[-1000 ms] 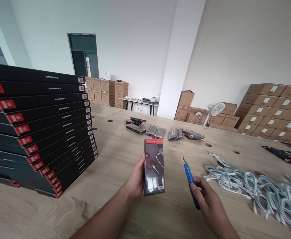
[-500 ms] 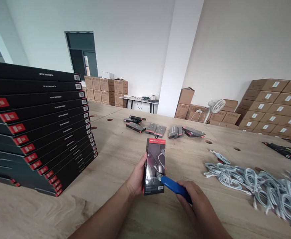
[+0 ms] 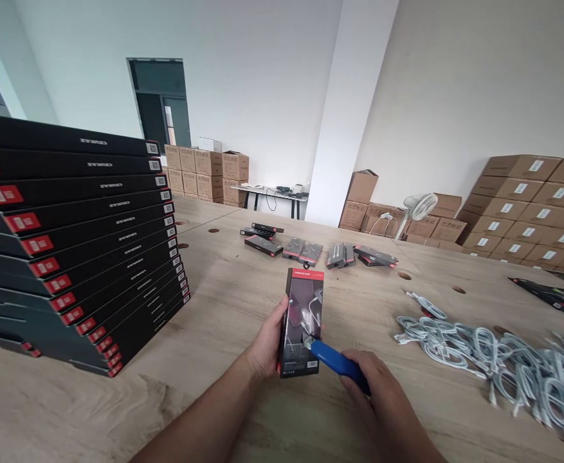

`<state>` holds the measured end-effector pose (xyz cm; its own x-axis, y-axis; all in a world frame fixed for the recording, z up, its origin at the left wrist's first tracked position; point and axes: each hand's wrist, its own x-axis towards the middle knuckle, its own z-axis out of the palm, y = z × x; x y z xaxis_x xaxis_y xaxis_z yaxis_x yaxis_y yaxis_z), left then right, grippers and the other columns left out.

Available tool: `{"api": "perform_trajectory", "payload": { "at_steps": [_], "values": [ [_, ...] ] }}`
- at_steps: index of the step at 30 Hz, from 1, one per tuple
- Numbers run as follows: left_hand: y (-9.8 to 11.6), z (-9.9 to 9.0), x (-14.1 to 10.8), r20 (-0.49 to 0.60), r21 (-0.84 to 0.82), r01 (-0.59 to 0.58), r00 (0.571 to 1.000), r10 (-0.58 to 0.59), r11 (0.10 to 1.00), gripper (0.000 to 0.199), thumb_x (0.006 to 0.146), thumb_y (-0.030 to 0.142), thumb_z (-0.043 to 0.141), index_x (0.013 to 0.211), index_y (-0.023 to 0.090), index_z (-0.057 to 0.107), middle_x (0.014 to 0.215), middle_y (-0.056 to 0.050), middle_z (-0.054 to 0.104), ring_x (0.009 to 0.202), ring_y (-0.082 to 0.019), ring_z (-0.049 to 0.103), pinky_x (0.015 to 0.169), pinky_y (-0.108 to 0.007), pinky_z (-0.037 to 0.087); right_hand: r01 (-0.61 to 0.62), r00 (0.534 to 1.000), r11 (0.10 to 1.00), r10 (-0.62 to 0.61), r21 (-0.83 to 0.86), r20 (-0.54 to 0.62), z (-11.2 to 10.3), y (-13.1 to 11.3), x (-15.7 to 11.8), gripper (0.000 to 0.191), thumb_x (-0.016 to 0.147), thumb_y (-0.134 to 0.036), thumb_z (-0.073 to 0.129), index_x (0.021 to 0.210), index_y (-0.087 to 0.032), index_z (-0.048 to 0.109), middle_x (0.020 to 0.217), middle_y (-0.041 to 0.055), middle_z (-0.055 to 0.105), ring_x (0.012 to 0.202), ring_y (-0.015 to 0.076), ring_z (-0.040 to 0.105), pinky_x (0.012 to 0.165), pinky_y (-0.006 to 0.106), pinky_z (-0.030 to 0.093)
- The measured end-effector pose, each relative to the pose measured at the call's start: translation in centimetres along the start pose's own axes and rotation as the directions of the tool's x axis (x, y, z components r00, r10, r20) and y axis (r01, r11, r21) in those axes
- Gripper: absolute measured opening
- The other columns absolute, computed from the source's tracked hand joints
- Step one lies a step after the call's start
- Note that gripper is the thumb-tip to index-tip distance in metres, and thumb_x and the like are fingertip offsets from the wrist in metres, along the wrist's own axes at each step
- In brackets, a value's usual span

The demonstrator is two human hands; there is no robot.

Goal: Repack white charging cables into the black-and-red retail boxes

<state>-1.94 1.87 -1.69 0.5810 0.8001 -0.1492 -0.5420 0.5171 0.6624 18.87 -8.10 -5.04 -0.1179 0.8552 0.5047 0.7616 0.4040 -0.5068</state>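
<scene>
My left hand (image 3: 266, 344) is closed around the left edge of a slim black box (image 3: 302, 308) with a red top band and a picture of cables on its face. The box stands nearly upright, tilted a little, above the table. In my right hand (image 3: 375, 382) is a blue-handled utility knife (image 3: 337, 361), gripped by its handle. Its metal tip lies against or just in front of the lower middle of the box face; I cannot tell whether it touches. Right of my hands, several coiled white cables (image 3: 484, 347) lie in a heap.
A tall stack of flat black boxes (image 3: 132, 270) rises at the left. Several small packaged boxes (image 3: 262, 245) lie farther back on the wooden table (image 3: 224, 308). Beyond the table are cardboard cartons (image 3: 513, 193), a white fan (image 3: 420, 206) and a side table (image 3: 272, 193).
The box in my left hand has turned slightly, showing more of its dark left side. The knife tip has shifted a little left with it. Both hands keep their holds.
</scene>
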Motion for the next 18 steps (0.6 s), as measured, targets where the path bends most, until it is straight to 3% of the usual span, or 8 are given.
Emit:
{"api": "perform_trajectory", "payload": {
  "at_steps": [10, 18],
  "values": [
    [-0.2, -0.3, 0.2, 0.009, -0.020, -0.013, 1.000, 0.013, 1.000, 0.071, 0.089, 0.069, 0.051, 0.118, 0.007, 0.068, 0.095, -0.019, 0.078, 0.082, -0.031, 0.075, 0.074, -0.038, 0.057, -0.062, 0.996, 0.997, 0.059, 0.039, 0.067, 0.0, 0.0, 0.0, 0.027, 0.097, -0.037, 0.052, 0.118, -0.025, 0.065, 0.112, 0.0084, 0.074, 0.101, 0.0253, 0.071, 0.088, 0.036, 0.059],
    [-0.1, 0.5, -0.2, -0.022, -0.018, 0.016, 1.000, -0.017, 1.000, 0.072, 0.090, 0.074, 0.045, 0.106, 0.009, 0.073, 0.087, -0.016, 0.078, 0.073, -0.026, 0.074, 0.068, -0.032, 0.056, -0.093, 0.996, 0.993, 0.093, 0.077, 0.001, 1.1, 0.0, -0.4, 0.025, 0.096, -0.037, 0.054, 0.115, -0.027, 0.066, 0.109, 0.0051, 0.075, 0.100, 0.0239, 0.071, 0.087, 0.033, 0.058]
  ]
}}
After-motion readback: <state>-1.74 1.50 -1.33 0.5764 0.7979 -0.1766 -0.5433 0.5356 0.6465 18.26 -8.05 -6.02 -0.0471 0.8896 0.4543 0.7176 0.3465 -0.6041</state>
